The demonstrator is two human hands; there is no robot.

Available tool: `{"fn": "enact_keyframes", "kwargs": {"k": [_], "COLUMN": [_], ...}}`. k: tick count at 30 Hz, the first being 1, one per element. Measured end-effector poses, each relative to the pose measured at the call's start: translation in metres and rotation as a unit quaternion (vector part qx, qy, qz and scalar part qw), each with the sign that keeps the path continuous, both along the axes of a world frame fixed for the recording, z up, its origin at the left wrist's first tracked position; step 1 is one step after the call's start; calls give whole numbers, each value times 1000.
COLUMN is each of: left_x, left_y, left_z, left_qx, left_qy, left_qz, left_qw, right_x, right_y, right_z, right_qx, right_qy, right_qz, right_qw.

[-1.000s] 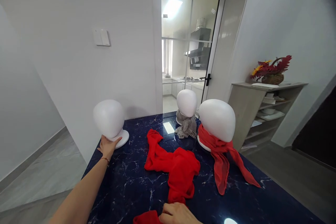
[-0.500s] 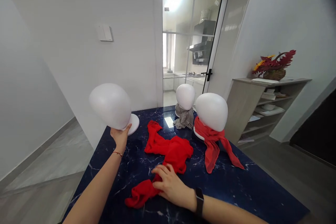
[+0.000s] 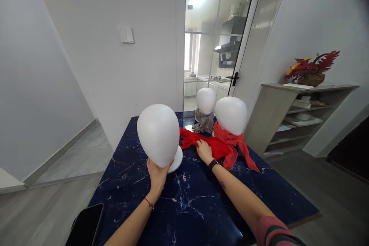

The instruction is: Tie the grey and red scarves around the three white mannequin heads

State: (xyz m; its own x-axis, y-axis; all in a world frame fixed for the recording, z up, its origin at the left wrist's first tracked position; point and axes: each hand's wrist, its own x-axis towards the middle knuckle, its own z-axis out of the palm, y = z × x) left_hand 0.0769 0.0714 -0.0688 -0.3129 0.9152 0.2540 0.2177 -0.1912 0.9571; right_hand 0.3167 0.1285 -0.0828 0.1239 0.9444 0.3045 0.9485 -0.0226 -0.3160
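Note:
My left hand [image 3: 158, 175] is closed round the neck of a white mannequin head [image 3: 158, 134], whose round base [image 3: 176, 160] shows to its right. Further in, my right hand [image 3: 204, 151] lies on a bunched bright red scarf [image 3: 217, 147], its fingers curled into the cloth. Just beyond it stands a second white mannequin head [image 3: 231, 115] with a coral red scarf [image 3: 227, 136] knotted round its neck, the ends hanging over the table. Behind that is a smaller-looking white head [image 3: 206, 100] wearing a grey scarf [image 3: 204, 121].
Everything stands on a dark blue marbled table [image 3: 184, 207]. A black phone [image 3: 85, 226] lies at its near left edge. A glass door [image 3: 213, 57] is behind the table. To the right stands a shelf unit [image 3: 273, 119] with a flower basket [image 3: 313, 78] on top.
The mannequin head in my left hand has come nearer and to the right. My right hand has pushed the bright red scarf away, up against the coral-scarfed head. The phone has come into view.

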Motion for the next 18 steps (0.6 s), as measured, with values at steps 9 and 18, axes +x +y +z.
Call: {"fn": "enact_keyframes", "kwargs": {"k": [9,18], "left_x": [-6,-5], "left_y": [-11,-14], "left_z": [-19,-21], "left_qx": [50,18], "left_qy": [216,237], "left_qz": [80,66], "left_qw": [972,969], "right_x": [-28,-29], "right_y": [-49,-46], "right_z": [-1,-6], "right_qx": [36,-23], "right_qy": [38,56], "right_qz": [19,32], "right_qw": [998,998]}}
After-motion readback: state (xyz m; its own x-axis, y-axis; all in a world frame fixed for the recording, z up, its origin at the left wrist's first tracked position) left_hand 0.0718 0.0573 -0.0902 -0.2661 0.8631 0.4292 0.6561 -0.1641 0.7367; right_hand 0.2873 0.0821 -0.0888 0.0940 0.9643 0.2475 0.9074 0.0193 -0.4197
